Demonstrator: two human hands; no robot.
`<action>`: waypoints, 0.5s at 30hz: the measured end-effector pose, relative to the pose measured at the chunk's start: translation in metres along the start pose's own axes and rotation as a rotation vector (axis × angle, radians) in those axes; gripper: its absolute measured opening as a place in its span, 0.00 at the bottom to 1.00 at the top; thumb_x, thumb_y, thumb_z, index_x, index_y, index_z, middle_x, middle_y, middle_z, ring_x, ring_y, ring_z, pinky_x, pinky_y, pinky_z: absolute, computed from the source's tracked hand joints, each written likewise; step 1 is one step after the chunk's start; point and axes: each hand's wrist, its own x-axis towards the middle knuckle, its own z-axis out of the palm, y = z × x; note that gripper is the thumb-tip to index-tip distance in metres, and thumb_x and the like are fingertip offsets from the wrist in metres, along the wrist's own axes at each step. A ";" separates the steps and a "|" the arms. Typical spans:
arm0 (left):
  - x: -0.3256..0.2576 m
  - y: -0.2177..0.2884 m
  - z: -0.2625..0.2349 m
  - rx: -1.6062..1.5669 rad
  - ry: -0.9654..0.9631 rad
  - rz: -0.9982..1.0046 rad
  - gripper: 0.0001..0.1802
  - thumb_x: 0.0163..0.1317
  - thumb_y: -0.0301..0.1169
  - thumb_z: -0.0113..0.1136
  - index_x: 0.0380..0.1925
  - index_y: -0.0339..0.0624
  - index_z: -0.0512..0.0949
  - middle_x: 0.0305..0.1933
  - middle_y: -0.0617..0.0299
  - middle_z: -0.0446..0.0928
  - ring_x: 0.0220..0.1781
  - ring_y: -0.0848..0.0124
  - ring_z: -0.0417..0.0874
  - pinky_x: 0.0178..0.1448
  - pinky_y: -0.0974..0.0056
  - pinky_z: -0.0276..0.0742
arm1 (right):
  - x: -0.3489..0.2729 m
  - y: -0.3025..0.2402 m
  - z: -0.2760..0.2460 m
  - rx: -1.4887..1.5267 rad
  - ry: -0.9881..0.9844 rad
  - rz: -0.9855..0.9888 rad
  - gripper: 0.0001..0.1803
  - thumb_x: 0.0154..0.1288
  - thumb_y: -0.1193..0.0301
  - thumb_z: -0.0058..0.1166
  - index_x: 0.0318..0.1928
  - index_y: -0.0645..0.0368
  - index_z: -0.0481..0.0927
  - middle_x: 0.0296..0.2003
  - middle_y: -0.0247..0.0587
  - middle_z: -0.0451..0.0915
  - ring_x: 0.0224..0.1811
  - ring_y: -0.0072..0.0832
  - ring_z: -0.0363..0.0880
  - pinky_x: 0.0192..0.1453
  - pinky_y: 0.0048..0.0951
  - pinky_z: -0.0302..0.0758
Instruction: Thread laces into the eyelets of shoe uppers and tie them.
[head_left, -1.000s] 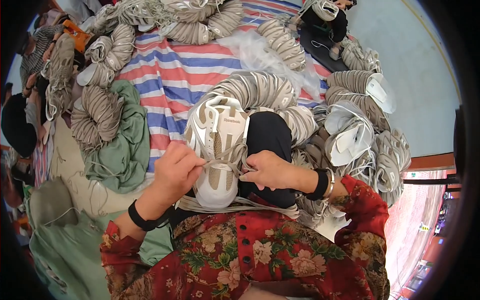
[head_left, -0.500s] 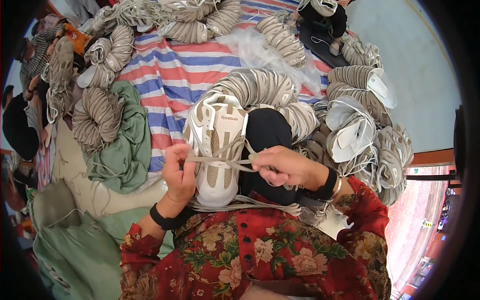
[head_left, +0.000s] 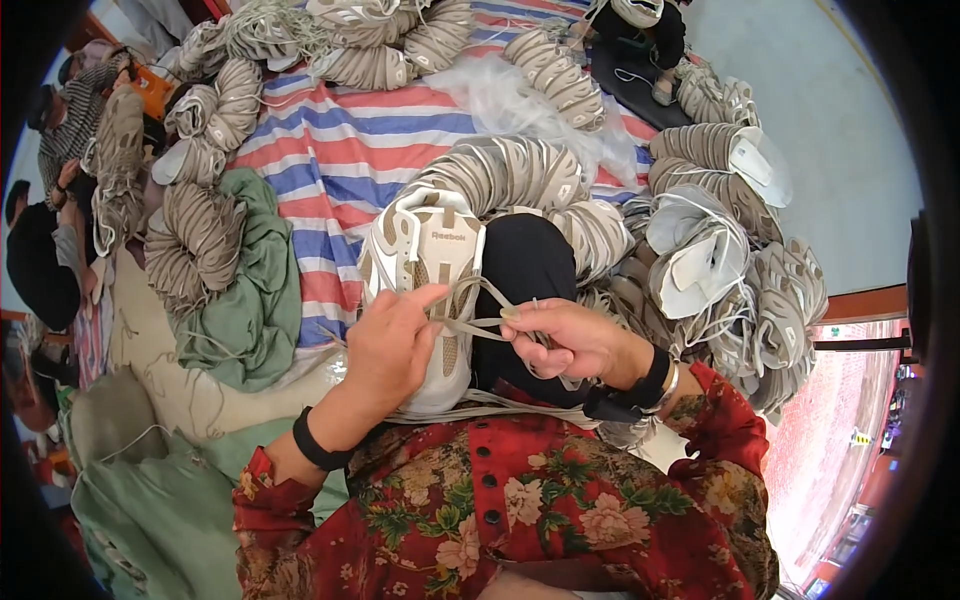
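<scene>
A white and beige shoe upper [head_left: 452, 250] lies toe toward me, in front of my body and beside my dark-clothed knee [head_left: 530, 270]. A flat beige shoelace [head_left: 484, 322] crosses above it and forms a loop on the right. My right hand [head_left: 575, 338] pinches the lace between thumb and forefinger, right of the shoe. Over the shoe's left side, my left hand [head_left: 392, 345] is closed at the other end of the lace, index finger pointing right; its back hides the fingertips. More laces [head_left: 490, 408] trail below the toe.
A curved row of nested shoe uppers [head_left: 510, 170] runs behind this one. More bundles [head_left: 705, 155] are heaped at right, others [head_left: 195, 235] at left by green cloth [head_left: 255, 320]. Striped sheeting [head_left: 360, 140] covers the floor ahead. Other people [head_left: 60, 200] sit at far left and top right.
My left hand has moved right and over the shoe, shortening the stretch of lace between my hands. My right hand keeps its pinch in nearly the same place.
</scene>
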 end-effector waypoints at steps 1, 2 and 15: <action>0.000 -0.004 0.001 -0.249 0.013 0.009 0.20 0.50 0.24 0.63 0.46 0.41 0.75 0.33 0.60 0.78 0.31 0.62 0.74 0.34 0.61 0.71 | 0.000 0.002 -0.001 0.001 -0.030 -0.013 0.10 0.73 0.67 0.44 0.39 0.60 0.74 0.14 0.32 0.68 0.08 0.14 0.55 0.12 0.17 0.50; 0.000 -0.009 -0.005 -0.248 0.013 0.011 0.20 0.50 0.24 0.63 0.46 0.41 0.75 0.33 0.60 0.78 0.31 0.62 0.74 0.34 0.61 0.71 | -0.001 0.002 -0.001 0.002 -0.060 -0.025 0.10 0.73 0.67 0.44 0.40 0.60 0.75 0.15 0.32 0.68 0.08 0.13 0.55 0.12 0.17 0.50; 0.007 0.010 -0.009 0.187 -0.231 0.077 0.12 0.43 0.33 0.69 0.25 0.51 0.73 0.26 0.67 0.72 0.33 0.64 0.74 0.38 0.58 0.65 | -0.014 -0.007 0.030 -0.558 0.138 -0.242 0.12 0.69 0.62 0.50 0.41 0.58 0.76 0.17 0.28 0.72 0.11 0.11 0.60 0.14 0.15 0.54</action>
